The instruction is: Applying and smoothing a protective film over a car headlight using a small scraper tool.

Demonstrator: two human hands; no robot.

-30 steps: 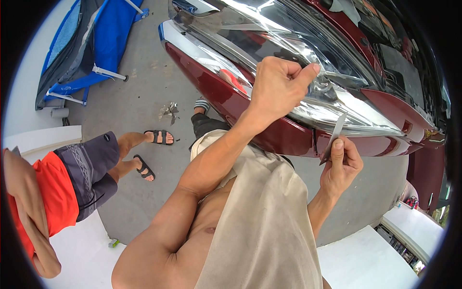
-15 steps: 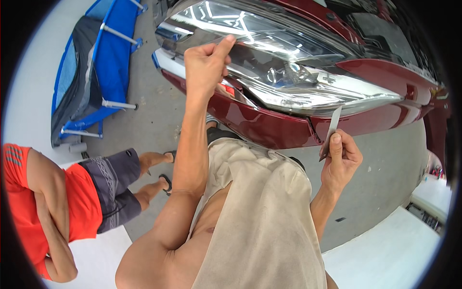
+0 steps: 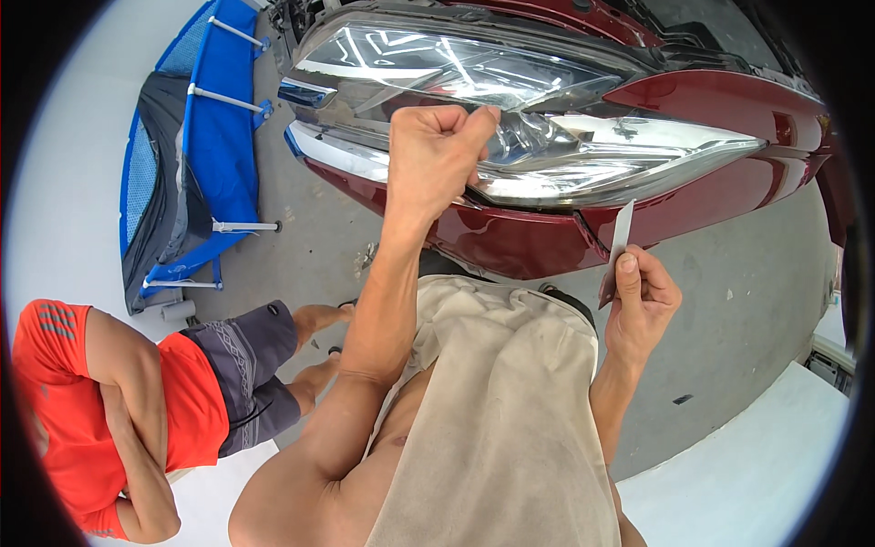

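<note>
My left hand (image 3: 428, 164) is closed in front of a large clear headlight (image 3: 638, 146) on a dark red car (image 3: 519, 246); whatever is between its fingertips is too small or hidden to make out. Lower and to the right, my right hand (image 3: 643, 292) pinches a thin, flat, pale grey blade (image 3: 622, 228), held upright with its upper end just below the headlight's lower edge in the view. A beige cloth (image 3: 492, 392) drapes over the front of my body.
A person in a red shirt (image 3: 196, 392) stands at lower left with arms folded. A blue folding frame (image 3: 223, 146) with white legs leans at upper left against a white surface. Grey floor (image 3: 711, 301) runs beneath the car, bordered by a white surface (image 3: 747, 456) at lower right.
My left hand moved left along the headlight, then back a little rightward and down, still closed. My right hand keeps the blade at about the same place. The view shifted, showing more of the blue frame.
</note>
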